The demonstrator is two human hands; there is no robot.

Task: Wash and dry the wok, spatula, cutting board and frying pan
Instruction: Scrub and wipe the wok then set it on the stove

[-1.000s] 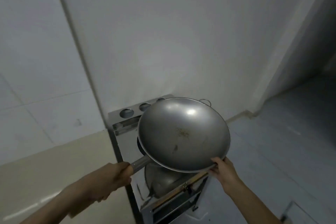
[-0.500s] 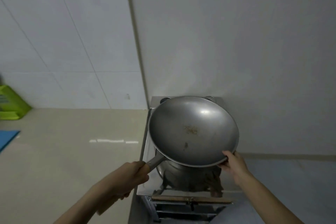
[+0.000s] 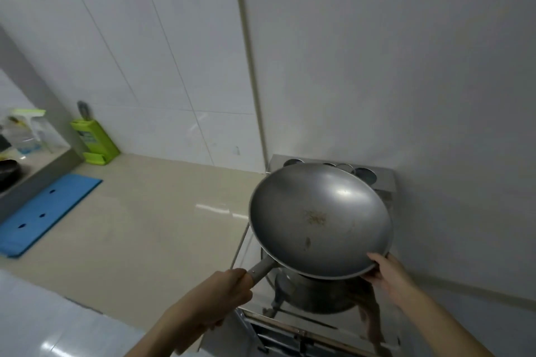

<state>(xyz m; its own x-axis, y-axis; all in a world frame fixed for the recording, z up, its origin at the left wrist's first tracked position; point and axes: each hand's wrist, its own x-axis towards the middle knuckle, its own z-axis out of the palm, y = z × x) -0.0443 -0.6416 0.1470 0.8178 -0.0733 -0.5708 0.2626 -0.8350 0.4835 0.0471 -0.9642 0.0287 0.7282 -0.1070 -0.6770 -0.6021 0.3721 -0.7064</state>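
While the left hand [image 3: 220,295] grips its handle and the right hand [image 3: 387,272] pinches the near rim, the round grey metal wok [image 3: 320,219] hangs tilted above the steel stove [image 3: 383,182] at right; a loose rim pinch could let it tip and drop

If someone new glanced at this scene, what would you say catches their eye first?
The big grey wok, held up over the stove at lower right: left hand on its handle, right hand at its rim. Next, the blue mat on the beige counter at left.
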